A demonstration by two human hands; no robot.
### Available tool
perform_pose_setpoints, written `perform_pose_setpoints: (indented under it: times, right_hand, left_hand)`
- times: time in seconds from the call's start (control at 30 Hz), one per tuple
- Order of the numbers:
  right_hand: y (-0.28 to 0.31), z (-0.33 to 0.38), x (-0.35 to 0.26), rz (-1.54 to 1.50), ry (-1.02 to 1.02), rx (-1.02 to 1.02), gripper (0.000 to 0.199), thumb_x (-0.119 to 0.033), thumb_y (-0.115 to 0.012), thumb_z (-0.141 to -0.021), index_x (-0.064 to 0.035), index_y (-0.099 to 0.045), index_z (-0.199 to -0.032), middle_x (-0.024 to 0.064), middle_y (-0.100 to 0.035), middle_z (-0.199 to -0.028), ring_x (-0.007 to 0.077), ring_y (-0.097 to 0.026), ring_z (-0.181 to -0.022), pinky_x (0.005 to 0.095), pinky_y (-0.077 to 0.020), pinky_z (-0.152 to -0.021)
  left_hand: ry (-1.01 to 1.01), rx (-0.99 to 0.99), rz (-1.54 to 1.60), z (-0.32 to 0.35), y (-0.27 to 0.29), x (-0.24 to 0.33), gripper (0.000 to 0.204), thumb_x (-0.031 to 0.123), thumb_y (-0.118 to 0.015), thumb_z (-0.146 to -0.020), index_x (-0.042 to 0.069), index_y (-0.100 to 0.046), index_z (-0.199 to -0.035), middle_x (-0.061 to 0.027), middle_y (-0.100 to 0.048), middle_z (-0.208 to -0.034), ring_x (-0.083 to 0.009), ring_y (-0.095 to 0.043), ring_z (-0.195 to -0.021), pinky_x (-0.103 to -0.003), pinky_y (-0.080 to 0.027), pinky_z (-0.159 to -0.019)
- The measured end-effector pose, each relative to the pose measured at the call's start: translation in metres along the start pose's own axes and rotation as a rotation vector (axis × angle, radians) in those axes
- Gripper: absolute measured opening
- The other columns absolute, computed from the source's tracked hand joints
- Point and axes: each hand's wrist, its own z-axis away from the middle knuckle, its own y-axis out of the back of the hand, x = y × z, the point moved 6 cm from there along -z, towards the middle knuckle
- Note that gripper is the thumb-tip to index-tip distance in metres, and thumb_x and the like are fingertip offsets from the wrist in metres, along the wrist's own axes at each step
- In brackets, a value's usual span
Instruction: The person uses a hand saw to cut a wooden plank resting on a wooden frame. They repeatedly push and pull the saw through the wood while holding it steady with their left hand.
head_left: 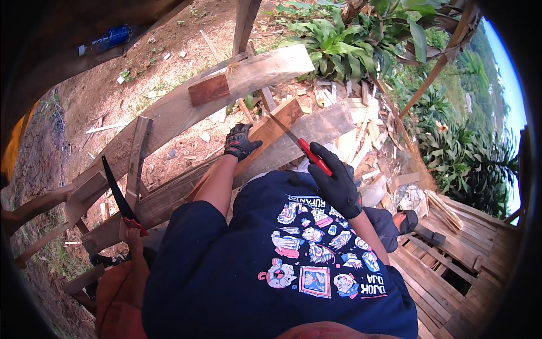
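A brown wooden plank (270, 135) lies slanted across a wooden bench in front of me. My left hand (243, 142), in a black glove, grips this plank, its thumb over the top and its fingers toward the far edge. Closed round the red handle of a hand saw (315, 158) is my right hand (337, 179), also gloved in black. The saw's thin blade lies across the plank near its far right end. Whether the teeth have cut into the wood I cannot tell.
At the left, a person in orange holds another saw (117, 189) with a black blade. A curved beam (175, 107) carries a reddish wood block (209, 90). Wood scraps (367, 124) litter the ground at right, beside a slatted platform (474, 237). A blue bottle (110, 39) is upper left.
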Motion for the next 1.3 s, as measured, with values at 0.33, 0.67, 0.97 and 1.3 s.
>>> perform_pose_setpoints:
  times: [0.33, 0.67, 0.97, 1.3]
  right_hand:
    - [-0.006, -0.005, -0.014, 0.106, -0.038, -0.075, 0.047, -0.030, -0.065, -0.106, -0.0082, -0.066, -0.148, 0.0258, -0.076, -0.128, 0.0416, -0.075, -0.116, 0.0475, -0.0572, -0.100]
    - [0.001, -0.020, -0.060, 0.056, -0.090, -0.037, 0.039, -0.020, -0.066, -0.108, -0.0065, -0.070, -0.144, 0.0201, -0.076, -0.135, 0.0312, -0.072, -0.128, 0.0406, -0.0531, -0.111]
    - [0.016, -0.037, -0.112, 0.250, -0.181, -0.252, 0.039, -0.017, -0.067, -0.106, -0.0069, -0.071, -0.144, 0.0220, -0.076, -0.133, 0.0336, -0.075, -0.124, 0.0409, -0.0545, -0.108]
    - [0.020, -0.044, -0.108, 0.278, -0.215, -0.193, 0.037, -0.015, -0.069, -0.104, -0.0105, -0.074, -0.140, 0.0220, -0.078, -0.128, 0.0328, -0.079, -0.115, 0.0406, -0.0586, -0.101]
  left_hand:
    - [0.241, -0.323, 0.149, 0.008, -0.022, -0.001, 0.105, 0.075, -0.077, -0.081, 0.009, -0.053, -0.159, -0.0198, -0.062, -0.154, -0.0358, -0.062, -0.140, -0.049, -0.051, -0.116]
    - [0.217, 0.043, 0.013, 0.029, -0.026, -0.001, 0.084, 0.075, -0.058, -0.098, 0.009, -0.060, -0.149, -0.0190, -0.070, -0.136, -0.0363, -0.069, -0.124, -0.051, -0.054, -0.106]
    - [0.204, -0.009, 0.063, 0.026, -0.011, 0.006, 0.075, 0.070, -0.057, -0.101, 0.008, -0.066, -0.141, -0.0164, -0.071, -0.132, -0.0350, -0.068, -0.123, -0.050, -0.051, -0.107]
    - [0.173, 0.082, 0.061, 0.025, -0.020, -0.001, 0.074, 0.069, -0.057, -0.102, 0.006, -0.067, -0.140, -0.0163, -0.071, -0.128, -0.0328, -0.069, -0.120, -0.049, -0.053, -0.104]
